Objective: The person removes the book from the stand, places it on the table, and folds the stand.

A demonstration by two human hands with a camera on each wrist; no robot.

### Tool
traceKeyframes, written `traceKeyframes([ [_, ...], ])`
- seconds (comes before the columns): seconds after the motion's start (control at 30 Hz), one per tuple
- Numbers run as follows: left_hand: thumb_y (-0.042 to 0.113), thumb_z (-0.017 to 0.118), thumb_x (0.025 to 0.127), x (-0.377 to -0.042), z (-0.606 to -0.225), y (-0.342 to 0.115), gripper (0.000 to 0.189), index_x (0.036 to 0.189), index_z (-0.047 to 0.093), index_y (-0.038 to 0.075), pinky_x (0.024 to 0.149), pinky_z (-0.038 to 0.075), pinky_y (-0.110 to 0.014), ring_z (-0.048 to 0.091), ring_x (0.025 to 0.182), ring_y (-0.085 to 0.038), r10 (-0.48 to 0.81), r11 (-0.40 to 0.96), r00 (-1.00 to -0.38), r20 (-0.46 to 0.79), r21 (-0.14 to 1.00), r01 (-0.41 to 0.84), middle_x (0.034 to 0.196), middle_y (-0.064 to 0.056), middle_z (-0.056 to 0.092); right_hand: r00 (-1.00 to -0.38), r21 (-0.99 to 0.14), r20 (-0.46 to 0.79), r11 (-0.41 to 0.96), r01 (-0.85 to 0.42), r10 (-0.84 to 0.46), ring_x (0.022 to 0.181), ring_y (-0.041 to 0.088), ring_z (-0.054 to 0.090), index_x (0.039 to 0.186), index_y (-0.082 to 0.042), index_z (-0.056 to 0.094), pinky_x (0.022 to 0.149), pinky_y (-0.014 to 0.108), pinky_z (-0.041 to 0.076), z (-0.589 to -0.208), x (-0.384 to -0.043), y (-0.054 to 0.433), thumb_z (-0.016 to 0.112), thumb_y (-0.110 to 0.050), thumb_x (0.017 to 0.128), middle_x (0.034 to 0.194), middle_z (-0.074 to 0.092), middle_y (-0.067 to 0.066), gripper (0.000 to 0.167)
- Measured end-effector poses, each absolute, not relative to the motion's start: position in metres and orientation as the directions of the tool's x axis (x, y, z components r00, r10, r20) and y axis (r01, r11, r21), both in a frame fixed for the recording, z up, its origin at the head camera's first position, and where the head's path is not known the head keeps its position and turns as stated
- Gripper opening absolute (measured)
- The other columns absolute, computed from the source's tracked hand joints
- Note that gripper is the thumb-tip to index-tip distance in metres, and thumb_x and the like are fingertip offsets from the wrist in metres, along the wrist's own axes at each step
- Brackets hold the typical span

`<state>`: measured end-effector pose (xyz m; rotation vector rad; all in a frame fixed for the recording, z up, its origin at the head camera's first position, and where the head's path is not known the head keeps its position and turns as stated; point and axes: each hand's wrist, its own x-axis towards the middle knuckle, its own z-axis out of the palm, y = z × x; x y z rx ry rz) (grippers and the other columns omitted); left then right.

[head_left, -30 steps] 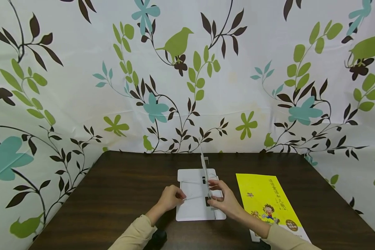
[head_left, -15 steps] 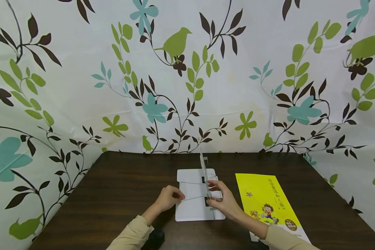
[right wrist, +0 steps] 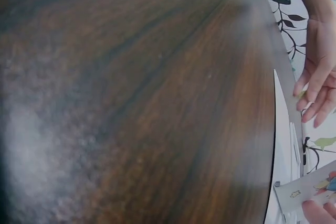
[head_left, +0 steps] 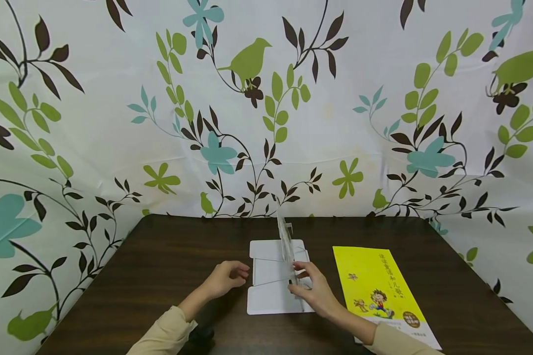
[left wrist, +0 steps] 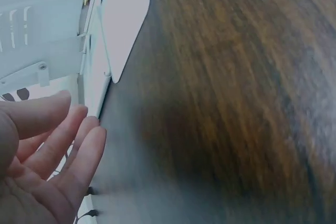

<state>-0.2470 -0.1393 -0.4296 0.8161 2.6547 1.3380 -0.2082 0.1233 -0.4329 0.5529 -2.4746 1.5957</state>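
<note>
A white folding book stand lies in the middle of the table in the head view, its flat base (head_left: pixel 266 300) down and its thin panel (head_left: pixel 285 244) raised nearly upright. My right hand (head_left: pixel 313 291) holds the panel low down, thumb and fingers at its near part. A thin wire (head_left: pixel 271 282) crosses the base. Just left of the base, my left hand (head_left: pixel 224 280) is off the stand, fingers loosely bent and holding nothing. Slots show in the panel (left wrist: pixel 44 30) in the left wrist view. A printed picture shows on the panel (right wrist: pixel 310 192) in the right wrist view.
To the right of the stand lies a yellow book (head_left: pixel 373 281) with a cartoon child on its cover, partly under my right forearm. The dark wooden table (head_left: pixel 182 251) ends at a patterned cloth (head_left: pixel 311 123) behind it.
My left hand has let go of the wire at the base's left edge and drawn back left. The panel leans further left, with my right hand still on it.
</note>
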Motion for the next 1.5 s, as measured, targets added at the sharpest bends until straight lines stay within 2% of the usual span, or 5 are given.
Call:
traceKeyframes([
  [0.33,0.005,0.062,0.084,-0.239,-0.422,-0.139,0.026,0.107,0.059,-0.008,0.073,0.050,-0.030,0.062,0.087,-0.027,0.468,0.421,-0.857,0.214,0.799,0.429,0.096,-0.018,0.065,-0.930,-0.796,0.306,0.480,-0.368,-0.206,0.089,0.022,0.050,0.112,-0.004,0.055,0.066,0.032,0.051,-0.433,-0.205,0.111,0.070,-0.023,0.073,0.106,0.053,0.007,0.046],
  [0.57,0.008,0.071,0.077,-0.228,-0.408,-0.133,0.053,0.123,0.048,-0.006,0.071,0.051,-0.024,0.060,0.092,-0.026,0.429,0.254,-0.865,0.261,0.884,0.393,0.110,-0.024,0.057,-0.924,-0.728,0.332,0.571,-0.379,-0.190,0.084,0.018,0.051,0.110,-0.008,0.057,0.061,0.022,0.048,-0.432,-0.206,0.104,0.072,-0.030,0.072,0.102,0.055,0.002,0.046],
  [0.77,0.007,0.072,0.076,-0.217,-0.393,-0.130,0.060,0.127,0.044,-0.004,0.075,0.051,-0.026,0.058,0.097,-0.032,0.392,0.161,-0.869,0.301,0.908,0.387,0.114,-0.025,0.055,-0.926,-0.697,0.327,0.614,-0.371,-0.189,0.083,0.017,0.053,0.110,-0.009,0.058,0.060,0.020,0.046,-0.432,-0.205,0.102,0.071,-0.037,0.071,0.101,0.055,0.000,0.050],
  [1.27,0.006,0.075,0.072,-0.205,-0.383,-0.119,0.070,0.131,0.041,-0.004,0.078,0.051,-0.032,0.059,0.098,-0.030,0.292,0.131,-0.894,0.340,0.912,0.390,0.114,-0.023,0.056,-0.937,-0.636,0.281,0.690,-0.345,-0.208,0.083,0.016,0.055,0.108,-0.010,0.057,0.060,0.020,0.044,-0.429,-0.206,0.097,0.072,-0.052,0.067,0.102,0.055,0.000,0.061],
  [1.5,0.006,0.076,0.071,-0.203,-0.384,-0.121,0.069,0.130,0.043,-0.004,0.077,0.051,-0.027,0.060,0.094,-0.027,0.272,0.145,-0.904,0.330,0.915,0.377,0.110,-0.022,0.058,-0.939,-0.644,0.267,0.684,-0.341,-0.217,0.082,0.015,0.054,0.106,-0.011,0.057,0.060,0.020,0.043,-0.429,-0.206,0.097,0.072,-0.054,0.066,0.101,0.055,-0.002,0.061],
])
